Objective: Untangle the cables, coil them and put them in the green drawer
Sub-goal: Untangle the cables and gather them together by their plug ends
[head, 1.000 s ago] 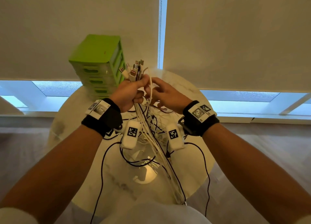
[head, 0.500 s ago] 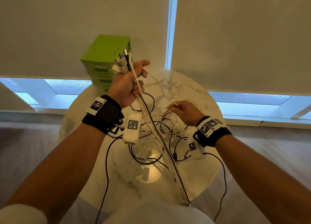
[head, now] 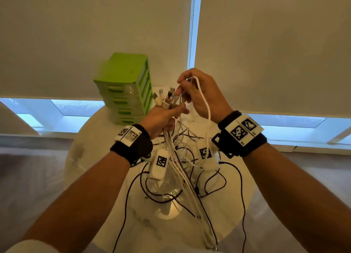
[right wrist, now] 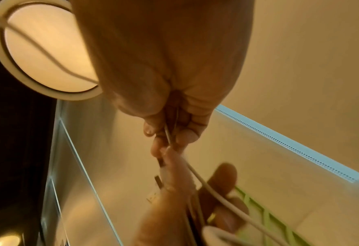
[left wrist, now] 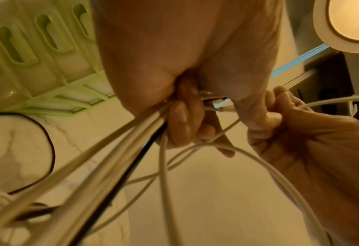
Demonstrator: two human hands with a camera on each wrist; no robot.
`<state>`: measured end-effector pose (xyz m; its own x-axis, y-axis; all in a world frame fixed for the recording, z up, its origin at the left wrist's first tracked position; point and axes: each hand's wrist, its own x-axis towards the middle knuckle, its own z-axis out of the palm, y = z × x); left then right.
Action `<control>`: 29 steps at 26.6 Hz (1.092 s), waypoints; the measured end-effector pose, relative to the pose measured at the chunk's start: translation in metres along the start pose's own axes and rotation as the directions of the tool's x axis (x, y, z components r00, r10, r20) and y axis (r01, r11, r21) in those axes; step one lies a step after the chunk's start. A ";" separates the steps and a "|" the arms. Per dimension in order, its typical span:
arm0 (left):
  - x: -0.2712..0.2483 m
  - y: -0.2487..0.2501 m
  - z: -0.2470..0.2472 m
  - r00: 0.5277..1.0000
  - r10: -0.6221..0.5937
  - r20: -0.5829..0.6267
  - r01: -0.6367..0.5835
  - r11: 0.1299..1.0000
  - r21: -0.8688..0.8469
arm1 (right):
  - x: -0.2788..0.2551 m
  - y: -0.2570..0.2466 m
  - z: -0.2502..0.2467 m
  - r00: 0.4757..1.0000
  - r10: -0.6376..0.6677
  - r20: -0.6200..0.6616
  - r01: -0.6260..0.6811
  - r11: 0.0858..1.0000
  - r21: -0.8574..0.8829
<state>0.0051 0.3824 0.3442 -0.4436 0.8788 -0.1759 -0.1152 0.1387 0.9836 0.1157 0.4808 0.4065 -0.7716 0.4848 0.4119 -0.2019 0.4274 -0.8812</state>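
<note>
Above table, hands (head: 161, 119) gripping cables (head: 182, 169)

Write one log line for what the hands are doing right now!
left hand: grips bundle of white cables | right hand: pinches one white cable | green plastic drawer unit: shut

You see a bright green drawer box (head: 125, 87). Most cables (head: 177, 157) are white, a few black. Your wristbands (head: 133, 146) are black with black-and-white checker tags (head: 238, 132). The table (head: 98, 176) is white with grey marble lines.
</note>
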 end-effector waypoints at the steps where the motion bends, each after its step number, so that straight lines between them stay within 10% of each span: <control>1: 0.000 -0.001 -0.002 1.000 -0.009 -0.012 0.010 0.996 0.090 | 0.003 -0.007 -0.003 0.999 0.003 -0.041 -0.001 0.999 0.042; 6: 0.001 -0.002 -0.009 0.996 0.015 -0.084 -0.009 0.997 0.076 | 0.009 -0.009 -0.007 0.990 0.033 -0.139 -0.025 0.998 0.055; 9: 0.002 0.002 -0.009 0.991 0.065 -0.119 -0.067 0.998 -0.016 | -0.001 0.016 -0.004 0.973 0.227 0.045 -0.222 0.970 -0.095; 12: 0.002 0.015 -0.011 0.984 0.125 -0.130 -0.136 0.988 -0.076 | -0.021 0.049 0.005 0.824 0.436 0.362 -0.324 0.887 -0.330; 15: -0.003 0.033 -0.009 0.976 0.185 -0.115 -0.198 0.974 -0.111 | -0.039 0.080 0.016 0.760 0.512 0.401 -0.312 0.828 -0.466; 22: -0.005 0.020 -0.016 0.988 0.131 -0.086 -0.127 0.990 0.056 | -0.009 0.044 0.011 0.948 0.273 0.162 -0.219 0.931 -0.293; 29: -0.014 -0.006 -0.018 0.999 -0.050 -0.013 0.051 0.987 0.150 | 0.017 -0.009 -0.023 0.987 0.156 0.023 -0.153 0.982 -0.108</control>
<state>-0.0044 0.3610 0.3399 -0.4488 0.8648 -0.2254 -0.0028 0.2509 0.9680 0.1179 0.5024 0.4268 -0.8073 0.5278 0.2638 -0.0154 0.4280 -0.9036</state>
